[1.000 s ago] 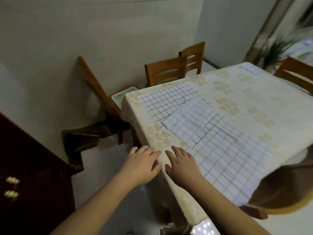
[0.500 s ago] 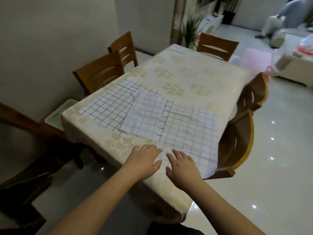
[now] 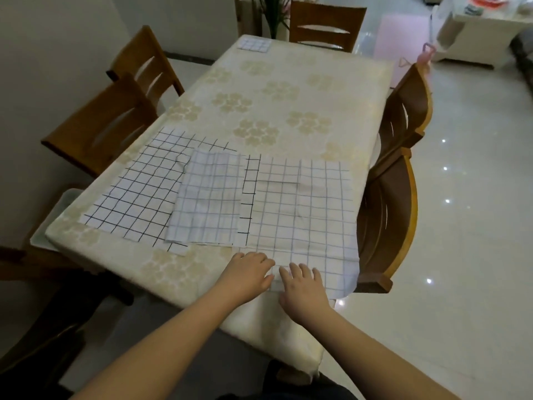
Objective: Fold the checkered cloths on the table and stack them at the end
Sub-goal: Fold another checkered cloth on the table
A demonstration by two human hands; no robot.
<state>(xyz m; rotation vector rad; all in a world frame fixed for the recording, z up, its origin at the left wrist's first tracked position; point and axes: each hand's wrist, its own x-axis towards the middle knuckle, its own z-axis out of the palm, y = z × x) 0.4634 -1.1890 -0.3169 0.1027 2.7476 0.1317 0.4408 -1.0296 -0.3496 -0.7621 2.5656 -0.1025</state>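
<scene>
**Reaching for the nearest cloth's hem**

Resting side by side at the table's [image 3: 288, 82] near edge, the left hand [image 3: 248, 277] and right hand [image 3: 302, 287] lie spread and flat on the blue-lined cloth [image 3: 305, 209], probably to catch its near hem for a first fold. Two more cloths overlap to its left (unfolded), while a small folded one [image 3: 254, 44] waits at the far end, likely marking the stacking spot.

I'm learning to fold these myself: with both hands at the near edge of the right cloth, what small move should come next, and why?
Probably pinch that near edge with both hands and lift it toward the far side for a first fold. The left hand and right hand rest side by side on the right checkered cloth, which lies flat and unfolded and overlaps the middle cloth; a folded cloth waits at the far end.
</scene>
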